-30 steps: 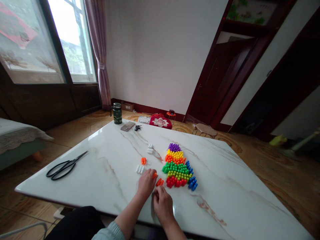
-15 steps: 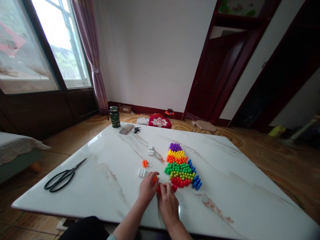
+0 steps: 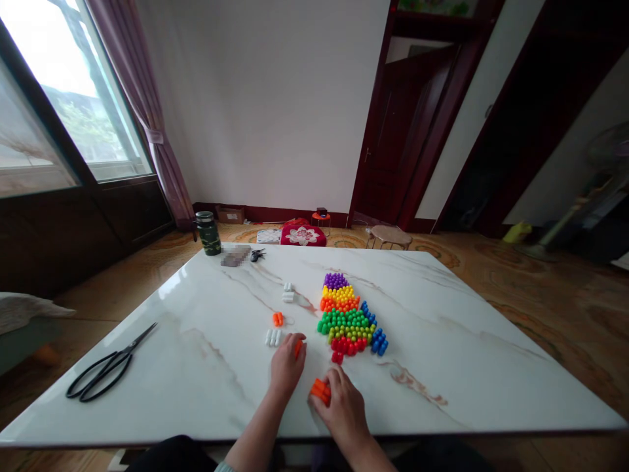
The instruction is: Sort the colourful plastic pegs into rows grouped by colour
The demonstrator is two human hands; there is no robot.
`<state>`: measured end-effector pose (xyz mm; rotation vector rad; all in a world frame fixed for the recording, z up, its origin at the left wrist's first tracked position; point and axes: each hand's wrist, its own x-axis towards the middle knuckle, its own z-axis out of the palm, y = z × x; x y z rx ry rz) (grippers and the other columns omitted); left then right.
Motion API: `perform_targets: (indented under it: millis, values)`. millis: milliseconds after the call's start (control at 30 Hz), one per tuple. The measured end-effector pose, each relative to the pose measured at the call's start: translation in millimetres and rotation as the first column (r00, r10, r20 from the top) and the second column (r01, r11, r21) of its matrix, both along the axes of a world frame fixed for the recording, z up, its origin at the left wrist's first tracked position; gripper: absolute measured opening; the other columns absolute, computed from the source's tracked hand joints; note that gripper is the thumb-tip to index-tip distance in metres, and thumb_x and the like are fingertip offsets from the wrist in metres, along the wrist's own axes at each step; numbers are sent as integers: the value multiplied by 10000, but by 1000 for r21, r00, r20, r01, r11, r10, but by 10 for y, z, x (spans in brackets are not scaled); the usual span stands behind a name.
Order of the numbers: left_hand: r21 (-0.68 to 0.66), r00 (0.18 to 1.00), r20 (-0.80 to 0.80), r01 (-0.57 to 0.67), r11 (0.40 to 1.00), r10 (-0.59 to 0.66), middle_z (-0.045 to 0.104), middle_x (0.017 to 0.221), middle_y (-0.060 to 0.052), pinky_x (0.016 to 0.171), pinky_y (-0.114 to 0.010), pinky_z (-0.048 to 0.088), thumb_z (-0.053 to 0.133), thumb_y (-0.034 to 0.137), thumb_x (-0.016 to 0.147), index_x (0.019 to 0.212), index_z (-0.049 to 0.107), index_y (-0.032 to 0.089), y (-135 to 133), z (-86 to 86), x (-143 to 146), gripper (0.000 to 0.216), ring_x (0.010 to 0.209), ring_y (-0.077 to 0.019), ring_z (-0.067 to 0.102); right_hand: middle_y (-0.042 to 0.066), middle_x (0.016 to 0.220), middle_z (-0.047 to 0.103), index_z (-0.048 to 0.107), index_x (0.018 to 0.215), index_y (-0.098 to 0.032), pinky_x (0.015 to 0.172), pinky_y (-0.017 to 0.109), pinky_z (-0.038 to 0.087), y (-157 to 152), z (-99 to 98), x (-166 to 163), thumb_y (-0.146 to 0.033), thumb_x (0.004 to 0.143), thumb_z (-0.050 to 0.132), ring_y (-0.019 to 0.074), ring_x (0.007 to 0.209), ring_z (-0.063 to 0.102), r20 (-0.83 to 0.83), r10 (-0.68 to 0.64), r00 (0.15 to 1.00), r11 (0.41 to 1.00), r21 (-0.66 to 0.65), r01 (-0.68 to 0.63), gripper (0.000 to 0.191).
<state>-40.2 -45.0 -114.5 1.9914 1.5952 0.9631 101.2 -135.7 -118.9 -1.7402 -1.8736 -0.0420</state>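
A block of joined plastic beads [image 3: 348, 314] lies on the white marble table [image 3: 442, 328], banded purple, yellow, orange, green and red, with blue ones on its right side. My right hand [image 3: 344, 410] pinches a small cluster of orange beads [image 3: 320, 390] just in front of the block. My left hand [image 3: 286, 364] rests curled on the table beside it, an orange bead [image 3: 297, 347] held at its fingertips. A loose red bead [image 3: 337, 357] sits at the block's near edge.
Loose white beads [image 3: 273, 337] and orange beads [image 3: 278, 319] lie left of the block, more white ones [image 3: 287, 292] farther back. Black scissors [image 3: 105, 364] lie at the left. A green mug [image 3: 209, 233], a phone [image 3: 236, 255] and keys [image 3: 256, 254] sit at the far corner.
My right hand pulled back toward me from the block's near edge, now holding an orange cluster. The camera turned right and down. My left hand stayed in place.
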Motion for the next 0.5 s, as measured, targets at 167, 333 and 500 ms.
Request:
perform_targets:
  millis: [167, 333, 500]
  values:
    - [-19, 1000, -8, -19, 1000, 19, 665, 1019, -18, 783, -257, 451, 480, 180, 895, 1000, 601, 233, 11, 0, 3, 168, 909, -154, 632, 37, 894, 588, 494, 833, -222, 761, 309, 490, -28, 49, 271, -179, 728, 675, 204, 850, 592, -74, -31, 997, 998, 44, 34, 214]
    - [-29, 1000, -8, -28, 999, 28, 663, 1014, -14, 804, -265, 449, 476, 176, 895, 995, 600, 237, 15, 15, 7, 170, 923, -160, 629, 25, 881, 605, 536, 851, -215, 786, 305, 492, 52, 72, 189, -185, 746, 678, 189, 844, 595, -166, 113, 980, 994, 21, -111, 179]
    - [-47, 999, -34, -36, 998, 35, 659, 1042, -19, 798, -264, 439, 459, 182, 906, 1007, 590, 237, 15, 21, 7, 174, 932, -160, 623, 56, 963, 639, 574, 930, -204, 840, 331, 511, 136, 49, 144, -183, 746, 692, 206, 919, 616, -241, 109, 964, 994, 45, -101, 220]
